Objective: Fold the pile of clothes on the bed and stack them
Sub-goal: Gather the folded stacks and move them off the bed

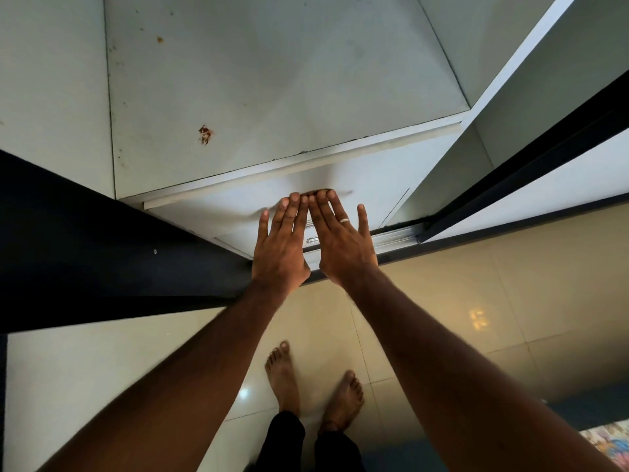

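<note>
My left hand (284, 238) and my right hand (342, 236) are stretched out side by side with straight fingers, their tips touching the front of a white drawer (381, 185) low in a white wardrobe. Neither hand holds anything. A ring sits on one finger of my right hand. No pile of clothes is in view; only a corner of patterned fabric (609, 441) shows at the bottom right edge.
A white shelf (272, 80) lies above the drawer. A dark sliding door (102, 250) stands at the left and a dark door frame (544, 151) with its floor track at the right. My bare feet (313, 386) stand on glossy beige floor tiles (476, 284).
</note>
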A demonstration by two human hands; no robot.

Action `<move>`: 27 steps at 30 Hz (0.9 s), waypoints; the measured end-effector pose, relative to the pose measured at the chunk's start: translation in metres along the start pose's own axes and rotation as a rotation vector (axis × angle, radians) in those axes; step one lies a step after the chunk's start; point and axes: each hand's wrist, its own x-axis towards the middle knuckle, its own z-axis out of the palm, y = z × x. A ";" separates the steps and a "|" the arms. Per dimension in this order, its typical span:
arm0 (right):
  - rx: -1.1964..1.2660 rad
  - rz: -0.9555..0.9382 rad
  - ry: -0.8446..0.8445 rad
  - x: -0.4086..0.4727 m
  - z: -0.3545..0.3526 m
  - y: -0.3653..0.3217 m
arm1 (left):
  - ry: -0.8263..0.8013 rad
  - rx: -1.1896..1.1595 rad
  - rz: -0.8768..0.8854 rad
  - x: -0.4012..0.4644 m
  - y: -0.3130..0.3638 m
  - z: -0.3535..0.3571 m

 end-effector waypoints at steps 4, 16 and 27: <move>0.014 0.006 0.006 0.004 -0.005 -0.002 | 0.013 -0.002 -0.001 0.003 -0.001 -0.007; 0.040 0.065 -0.197 -0.025 0.038 0.011 | -0.110 -0.044 0.009 -0.014 0.009 0.027; 0.042 0.076 -0.379 0.022 0.096 0.028 | -0.343 -0.105 0.111 0.022 0.008 0.105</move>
